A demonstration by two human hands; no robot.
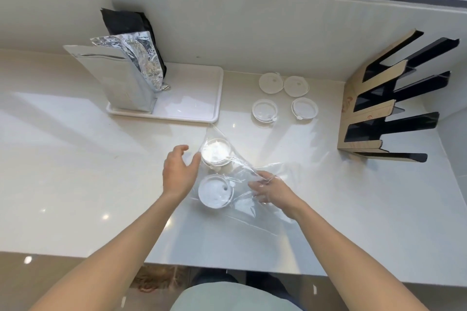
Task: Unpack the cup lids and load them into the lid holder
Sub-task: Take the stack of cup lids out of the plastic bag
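While my right hand (271, 190) pinches the plastic bag (242, 171), left fingers (183, 150) hover spread, empty. Unpacking step; next, draw out the bagged lids (216, 153).

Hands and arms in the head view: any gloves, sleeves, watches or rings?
Both are bare. The left hand and the right hand wear no gloves, and no rings show on the fingers. Both forearms are uncovered to the frame edge: no sleeves, watch or bands. The clear film over the right hand is a plastic bag, not a glove.

6 cup lids are seen: 4 lie bare on the worktop (75, 159) and 2 are under 1 clear plastic bag (242, 174). 1 lid holder (364, 113), 1 white tray (194, 93), 2 foil bags and 2 hands are counted.
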